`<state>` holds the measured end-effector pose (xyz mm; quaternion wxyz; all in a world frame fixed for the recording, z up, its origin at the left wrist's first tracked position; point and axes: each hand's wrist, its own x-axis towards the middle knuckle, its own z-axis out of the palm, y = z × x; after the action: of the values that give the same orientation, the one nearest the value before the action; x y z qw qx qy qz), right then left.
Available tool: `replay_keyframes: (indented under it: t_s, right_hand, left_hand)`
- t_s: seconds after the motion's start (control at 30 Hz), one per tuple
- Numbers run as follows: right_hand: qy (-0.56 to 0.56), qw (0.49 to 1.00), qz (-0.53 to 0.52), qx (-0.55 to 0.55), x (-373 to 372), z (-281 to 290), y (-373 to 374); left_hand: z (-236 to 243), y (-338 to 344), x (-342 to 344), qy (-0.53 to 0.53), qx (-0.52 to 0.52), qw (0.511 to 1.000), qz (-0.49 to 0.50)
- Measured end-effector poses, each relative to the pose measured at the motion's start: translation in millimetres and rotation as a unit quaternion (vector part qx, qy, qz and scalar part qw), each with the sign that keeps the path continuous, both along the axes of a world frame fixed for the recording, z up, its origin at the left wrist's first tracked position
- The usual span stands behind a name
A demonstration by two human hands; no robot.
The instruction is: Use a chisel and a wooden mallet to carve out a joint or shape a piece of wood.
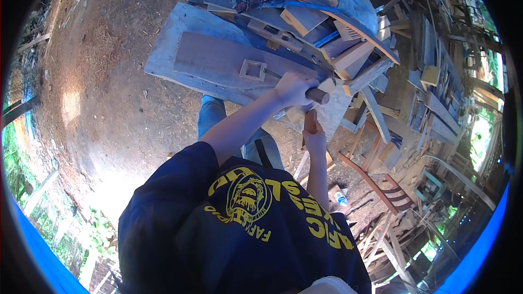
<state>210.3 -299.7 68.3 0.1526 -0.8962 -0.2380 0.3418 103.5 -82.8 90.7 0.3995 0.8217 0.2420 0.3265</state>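
My left hand (296, 87) is closed on a short round wooden handle (317, 96) over the right end of the bench. Just below it, my right hand (315, 137) grips an upright wooden piece (311, 121), possibly a tool handle; what lies between the hands is partly hidden. A long wooden board (204, 54) lies on the pale worktop (163, 54), with a small square wooden frame (245, 69) on it, left of my hands.
Wood offcuts (302, 19), tools and a plastic bag (354, 2) crowd the bench's back. Stacked planks (436, 106) lean at the right. A wooden chair (392, 190) and a small bottle (341, 198) are on the dirt floor (98, 92) at lower right.
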Motion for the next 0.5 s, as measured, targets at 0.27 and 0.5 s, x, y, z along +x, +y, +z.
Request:
replay_keyframes:
  t_s: [0.27, 0.5]
  right_hand:
    - [-0.008, 1.0, 0.006, -0.027, -3.3, 9.7, 6.9]
    - [0.02, 0.999, -0.01, -0.037, 0.4, 19.7, 16.7]
  left_hand:
    - [0.2, 4.1, 2.7, 0.035, -0.004, 0.999, 0.018]
    - [-2.0, 6.0, 6.0, 0.059, -0.017, 0.998, 0.005]
